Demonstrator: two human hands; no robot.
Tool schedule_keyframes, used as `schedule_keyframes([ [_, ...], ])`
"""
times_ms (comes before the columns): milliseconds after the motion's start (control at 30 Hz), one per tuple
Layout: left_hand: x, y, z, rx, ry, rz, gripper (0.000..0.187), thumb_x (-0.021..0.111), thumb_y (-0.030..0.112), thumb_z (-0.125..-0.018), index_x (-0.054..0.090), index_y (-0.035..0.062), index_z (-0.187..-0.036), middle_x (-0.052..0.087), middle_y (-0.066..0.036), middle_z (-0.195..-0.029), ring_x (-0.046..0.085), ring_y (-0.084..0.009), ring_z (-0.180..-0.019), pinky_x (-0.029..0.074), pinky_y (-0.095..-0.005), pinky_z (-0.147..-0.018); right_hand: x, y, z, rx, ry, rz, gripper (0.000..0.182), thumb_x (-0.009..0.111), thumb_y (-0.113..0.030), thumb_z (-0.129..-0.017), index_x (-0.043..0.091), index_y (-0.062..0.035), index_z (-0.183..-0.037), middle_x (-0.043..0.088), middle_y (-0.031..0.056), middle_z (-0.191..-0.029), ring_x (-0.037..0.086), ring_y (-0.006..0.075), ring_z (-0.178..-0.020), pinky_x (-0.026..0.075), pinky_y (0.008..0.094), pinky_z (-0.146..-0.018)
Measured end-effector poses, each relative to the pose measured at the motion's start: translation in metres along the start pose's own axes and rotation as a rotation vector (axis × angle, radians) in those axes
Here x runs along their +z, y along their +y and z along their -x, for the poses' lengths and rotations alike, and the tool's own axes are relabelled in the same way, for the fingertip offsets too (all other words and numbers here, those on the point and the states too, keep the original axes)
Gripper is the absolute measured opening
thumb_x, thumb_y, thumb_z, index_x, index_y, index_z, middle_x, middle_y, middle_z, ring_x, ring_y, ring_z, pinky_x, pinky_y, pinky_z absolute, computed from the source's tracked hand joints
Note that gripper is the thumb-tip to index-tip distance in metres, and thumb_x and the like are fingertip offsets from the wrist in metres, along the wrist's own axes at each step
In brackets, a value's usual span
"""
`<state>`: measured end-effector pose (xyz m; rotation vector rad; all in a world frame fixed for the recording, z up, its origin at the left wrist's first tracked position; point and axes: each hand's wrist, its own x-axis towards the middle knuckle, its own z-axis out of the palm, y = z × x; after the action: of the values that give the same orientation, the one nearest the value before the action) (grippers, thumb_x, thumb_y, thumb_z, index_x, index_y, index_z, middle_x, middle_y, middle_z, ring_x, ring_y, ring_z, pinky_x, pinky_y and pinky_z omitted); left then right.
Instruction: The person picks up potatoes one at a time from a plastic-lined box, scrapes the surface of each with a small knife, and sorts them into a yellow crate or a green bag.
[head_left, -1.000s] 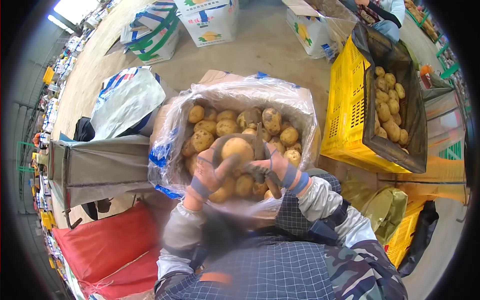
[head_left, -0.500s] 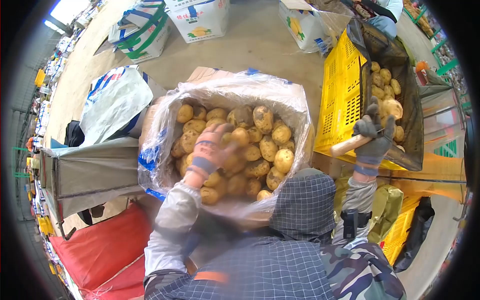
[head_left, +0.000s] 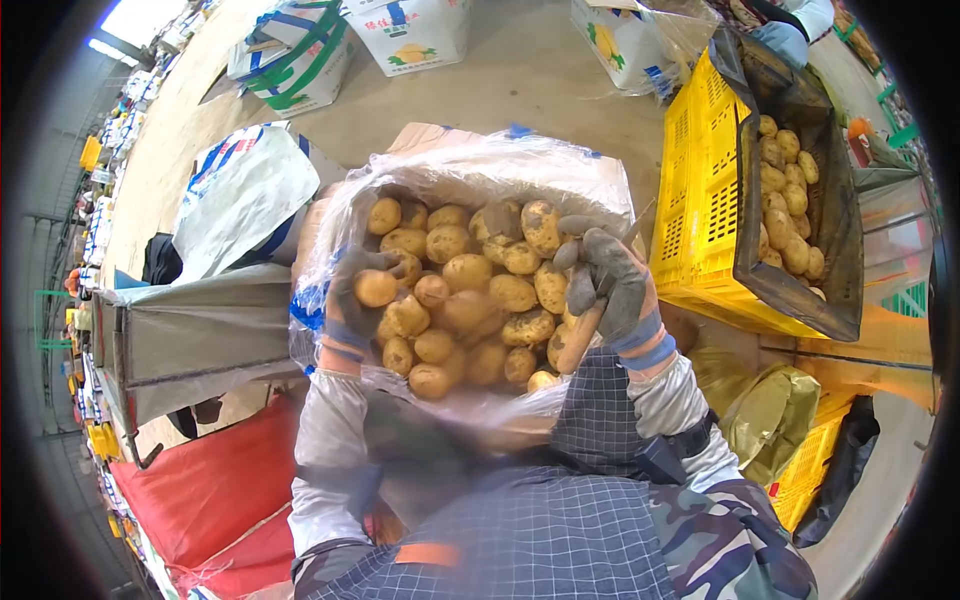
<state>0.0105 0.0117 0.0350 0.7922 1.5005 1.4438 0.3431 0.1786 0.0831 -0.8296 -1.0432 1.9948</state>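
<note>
The small potato [head_left: 376,288] is round and yellow-brown, at the left hand's [head_left: 350,295] fingers, which curl around it. Just right of that hand, more potatoes [head_left: 468,272], some dark with soil, fill the plastic-lined box [head_left: 600,190]. The left hand points up from its sleeve at the box's left side. Opposite, the right hand [head_left: 618,290] bends inward, clenched around a wooden-handled tool [head_left: 582,336] tilted across its palm.

The left gloved hand [head_left: 355,290] holds a small round yellow-brown potato [head_left: 376,288] — the right gloved hand [head_left: 610,280] grips a light wooden handle [head_left: 582,338] — over a plastic-lined cardboard box [head_left: 600,180] of potatoes.
</note>
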Motion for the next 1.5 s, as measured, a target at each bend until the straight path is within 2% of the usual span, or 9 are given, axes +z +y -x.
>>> schedule_keyframes([
  [267, 0.089, 0.043, -0.019, -0.181, -0.422, -1.777, 0.034, 0.068, 0.023, -0.085, 0.071, 0.0062, -0.114, 0.068, -0.013, -0.117, 0.066, -0.0286, -0.112, 0.053, -0.0373, -0.094, -0.005, 0.028, -0.008, -0.046, -0.026, 0.188, 0.033, 0.056, -0.023, -0.1, 0.061, 0.0015, -0.123, 0.069, 0.0075, -0.086, 0.054, 0.0102, -0.051, 0.044, 0.0222, -0.045],
  [467, 0.101, 0.055, -0.065, -0.529, -0.83, -1.826, 0.054, 0.072, 0.031, -0.084, 0.063, 0.01, -0.132, 0.064, -0.013, -0.134, 0.06, -0.0278, -0.125, 0.051, -0.0362, -0.099, 0.004, 0.028, -0.007, 0.094, 0.045, 0.154, 0.033, 0.06, -0.021, -0.098, 0.062, 0.0027, -0.122, 0.07, 0.0108, -0.087, 0.057, 0.01, -0.055, 0.045, 0.0225, -0.046],
  [600, 0.032, 0.072, -0.02, -0.109, -0.603, -0.714, 0.059, 0.076, 0.017, -0.081, 0.059, 0.0077, -0.136, 0.066, -0.014, -0.129, 0.061, -0.0223, -0.12, 0.046, -0.0322, -0.102, 0.007, 0.045, -0.015, 0.029, -0.116, 0.445, 0.044, 0.068, -0.011, -0.092, 0.056, 0.0009, -0.133, 0.071, 0.0107, -0.104, 0.065, 0.012, -0.082, 0.052, 0.0245, -0.061],
  [800, 0.062, 0.126, 0.054, -0.205, -0.489, -0.275, 0.07, 0.076, 0.025, -0.079, 0.052, -0.0028, -0.138, 0.065, -0.013, -0.126, 0.059, -0.018, -0.116, 0.045, -0.0302, -0.103, 0.061, 0.074, 0.006, -0.032, -0.473, 0.79, 0.068, 0.076, -0.034, -0.082, 0.052, -0.0112, -0.142, 0.067, 0.0188, -0.122, 0.064, 0.0297, -0.117, 0.049, 0.0384, -0.102],
  [967, 0.06, 0.111, 0.093, -0.167, -0.368, 0.402, 0.071, 0.066, 0.03, -0.084, 0.047, -0.0008, -0.145, 0.063, -0.012, -0.127, 0.061, -0.0209, -0.114, 0.049, -0.0338, -0.099, 0.07, 0.046, 0.016, 0.065, -0.398, 1.122, 0.054, 0.068, -0.043, -0.084, 0.064, -0.0112, -0.127, 0.068, 0.0208, -0.12, 0.064, 0.0357, -0.112, 0.05, 0.0407, -0.096],
  [1100, 0.058, 0.148, 0.126, -0.023, -0.097, 0.275, 0.069, 0.066, 0.027, -0.083, 0.049, -0.0013, -0.142, 0.062, -0.013, -0.127, 0.061, -0.0212, -0.113, 0.05, -0.0342, -0.096, 0.056, 0.058, 0.005, -0.045, -0.267, 1.055, 0.045, 0.07, -0.04, -0.082, 0.07, -0.0094, -0.115, 0.073, 0.0172, -0.104, 0.069, 0.0338, -0.1, 0.053, 0.0408, -0.09],
  [1300, -0.091, 0.299, 0.164, 1.02, 0.949, -0.632, 0.054, 0.07, 0.02, -0.095, 0.049, -0.0008, -0.141, 0.062, -0.012, -0.13, 0.062, -0.0204, -0.114, 0.05, -0.0367, -0.099, 0.049, 0.057, 0.012, -0.309, -0.212, 0.988, 0.028, 0.073, -0.022, -0.082, 0.072, -0.0049, -0.104, 0.074, 0.0143, -0.093, 0.071, 0.0272, -0.085, 0.055, 0.0385, -0.079],
  [1433, -0.232, 0.302, 0.159, 0.608, 1.045, -1.847, 0.049, 0.071, 0.015, -0.091, 0.057, 0.0031, -0.137, 0.06, -0.021, -0.133, 0.055, -0.0341, -0.127, 0.046, -0.0374, -0.107, 0.015, 0.083, -0.02, -0.204, -0.055, 0.647, 0.026, 0.077, -0.018, -0.083, 0.073, -0.0033, -0.104, 0.074, 0.0126, -0.087, 0.07, 0.0235, -0.077, 0.054, 0.0381, -0.073],
  [1500, -0.094, 0.292, 0.15, 0.794, 0.957, -1.661, 0.049, 0.071, 0.014, -0.089, 0.058, 0.0038, -0.135, 0.061, -0.022, -0.131, 0.056, -0.036, -0.125, 0.047, -0.04, -0.106, 0.018, 0.054, -0.015, -0.162, 0.04, 0.498, 0.02, 0.072, -0.012, -0.09, 0.073, -0.0015, -0.106, 0.074, 0.0083, -0.085, 0.066, 0.0164, -0.067, 0.052, 0.0306, -0.059],
])
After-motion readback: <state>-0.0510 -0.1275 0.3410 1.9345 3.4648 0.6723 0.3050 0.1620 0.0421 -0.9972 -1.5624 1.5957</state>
